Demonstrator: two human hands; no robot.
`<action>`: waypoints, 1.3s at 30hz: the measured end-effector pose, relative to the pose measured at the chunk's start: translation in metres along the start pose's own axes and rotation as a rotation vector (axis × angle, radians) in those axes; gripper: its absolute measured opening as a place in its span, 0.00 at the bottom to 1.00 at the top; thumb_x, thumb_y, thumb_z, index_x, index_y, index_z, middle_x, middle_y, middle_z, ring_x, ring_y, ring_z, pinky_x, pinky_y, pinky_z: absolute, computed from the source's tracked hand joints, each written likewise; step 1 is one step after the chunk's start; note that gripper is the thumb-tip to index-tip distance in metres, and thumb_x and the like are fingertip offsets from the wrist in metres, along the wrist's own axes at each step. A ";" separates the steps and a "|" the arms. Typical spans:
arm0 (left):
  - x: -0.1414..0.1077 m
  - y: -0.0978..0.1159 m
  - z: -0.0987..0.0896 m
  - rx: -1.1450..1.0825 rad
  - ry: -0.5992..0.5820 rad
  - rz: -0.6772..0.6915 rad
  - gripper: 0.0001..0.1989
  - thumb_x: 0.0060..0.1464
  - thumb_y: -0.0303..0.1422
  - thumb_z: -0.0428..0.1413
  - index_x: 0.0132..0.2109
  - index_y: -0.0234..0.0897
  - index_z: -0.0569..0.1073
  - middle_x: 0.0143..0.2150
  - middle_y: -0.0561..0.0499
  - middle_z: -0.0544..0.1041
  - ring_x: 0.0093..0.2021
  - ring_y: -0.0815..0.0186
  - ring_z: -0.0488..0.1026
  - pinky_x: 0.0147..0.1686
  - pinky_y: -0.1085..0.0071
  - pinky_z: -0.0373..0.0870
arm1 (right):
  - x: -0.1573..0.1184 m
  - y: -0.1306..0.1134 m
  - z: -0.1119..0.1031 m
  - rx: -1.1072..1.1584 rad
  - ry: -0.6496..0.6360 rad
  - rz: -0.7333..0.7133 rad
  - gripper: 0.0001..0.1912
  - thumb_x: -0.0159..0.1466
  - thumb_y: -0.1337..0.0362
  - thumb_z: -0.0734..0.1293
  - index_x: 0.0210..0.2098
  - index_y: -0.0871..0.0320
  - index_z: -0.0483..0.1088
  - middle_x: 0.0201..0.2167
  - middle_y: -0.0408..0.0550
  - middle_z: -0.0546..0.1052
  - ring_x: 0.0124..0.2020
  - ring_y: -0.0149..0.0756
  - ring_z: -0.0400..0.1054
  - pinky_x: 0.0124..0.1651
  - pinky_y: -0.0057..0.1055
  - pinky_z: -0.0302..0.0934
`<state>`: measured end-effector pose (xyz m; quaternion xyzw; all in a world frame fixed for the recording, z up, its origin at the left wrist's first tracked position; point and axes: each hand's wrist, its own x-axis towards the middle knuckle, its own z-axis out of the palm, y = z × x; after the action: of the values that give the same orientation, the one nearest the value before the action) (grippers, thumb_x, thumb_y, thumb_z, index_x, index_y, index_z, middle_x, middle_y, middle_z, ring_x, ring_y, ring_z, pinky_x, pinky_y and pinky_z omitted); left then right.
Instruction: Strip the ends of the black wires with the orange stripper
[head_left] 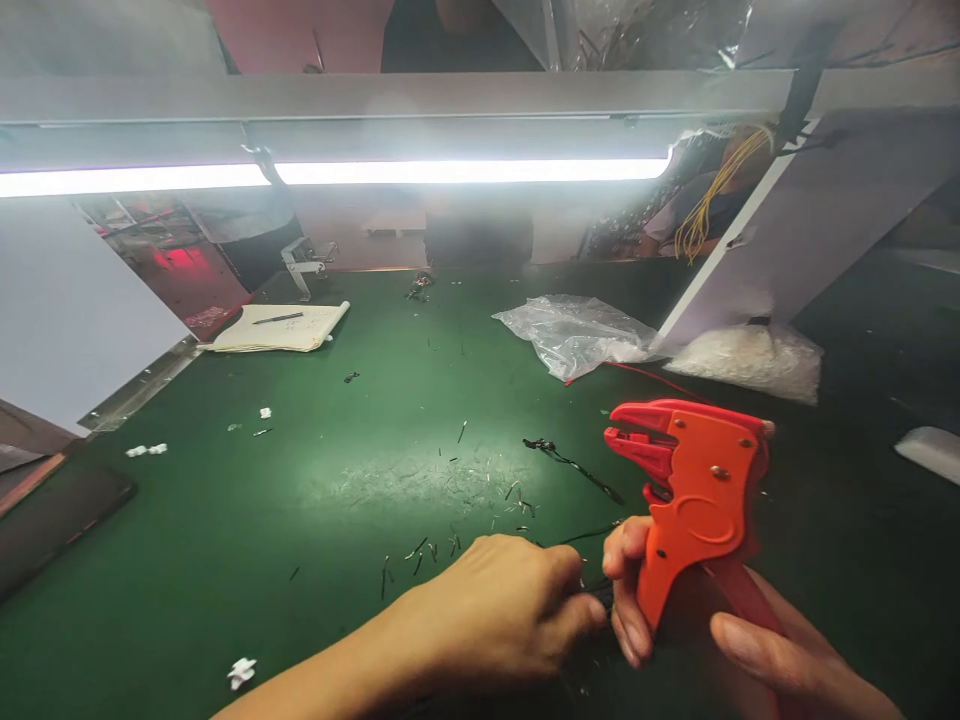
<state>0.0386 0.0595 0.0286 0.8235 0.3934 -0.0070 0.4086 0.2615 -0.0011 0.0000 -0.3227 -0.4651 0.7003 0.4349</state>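
In my right hand (787, 640) is a pair of orange and red wire strippers (701, 490), held upright by the handles. Its jaws point left and stand apart, with no wire between them. My left hand (517, 605) is closed, thumb against finger, just left of the strippers' handle. Dark wire (600, 592) shows at its fingertips, partly hidden behind the hand. Another black wire bundle (574, 465) lies on the green table top (390, 420) beyond my hands. Several short wire offcuts (517, 495) are scattered in front of my left hand.
A notepad (281, 328) with a pen lies at the back left. A clear plastic bag (574, 330) and a filled bag (750, 360) lie at the back right. Small white pieces (241, 673) dot the left side. A lit tube lamp (465, 172) hangs above.
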 end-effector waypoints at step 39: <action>-0.022 -0.040 0.029 0.249 1.146 0.352 0.08 0.57 0.17 0.58 0.41 0.33 0.74 0.30 0.51 0.77 0.31 0.69 0.68 0.31 0.71 0.68 | 0.005 0.062 0.022 0.225 -0.237 0.246 0.27 0.54 0.49 0.72 0.48 0.56 0.68 0.38 0.48 0.73 0.35 0.38 0.68 0.43 0.35 0.64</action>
<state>0.0059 0.0403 -0.0099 0.7905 0.4048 0.4588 0.0277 0.2209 -0.0163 -0.0504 -0.2419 -0.3890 0.8288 0.3214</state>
